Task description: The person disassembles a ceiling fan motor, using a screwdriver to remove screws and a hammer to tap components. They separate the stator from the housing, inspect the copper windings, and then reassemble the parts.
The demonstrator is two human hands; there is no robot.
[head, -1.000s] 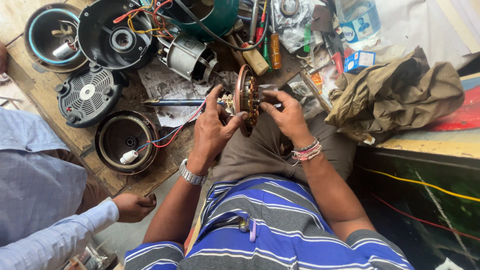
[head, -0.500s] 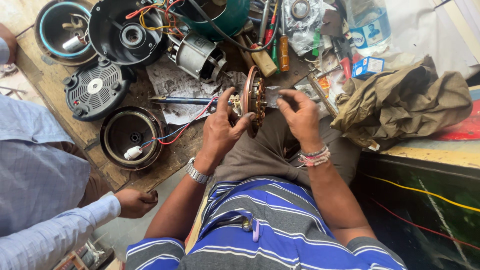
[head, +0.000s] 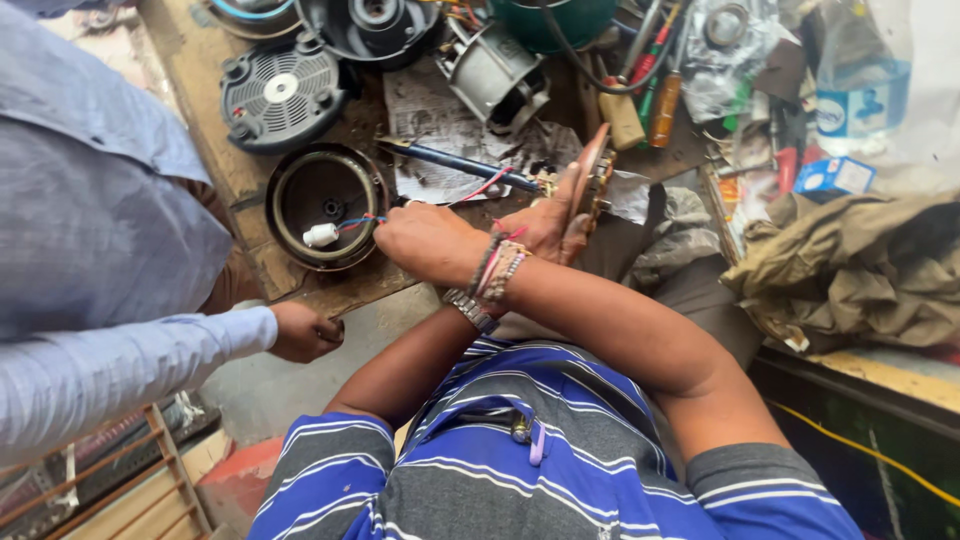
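Arms crossed over the lap here: the right hand reaches across to the left side, knuckles up, its fingers curled together around the red and blue wires that run to a small white connector lying in the round black motor housing. The left hand sits beneath the right forearm, fingers wrapped and clamped on the copper-wound stator, which stands on edge just above the knee (only its rim shows past the hand). A blue-handled screwdriver lies on crumpled newspaper on the wooden surface, its tip near the stator. Further back rest a vented black fan cover and a metal motor body. At the left, another person's hand in a light blue sleeve rests at the surface's edge.
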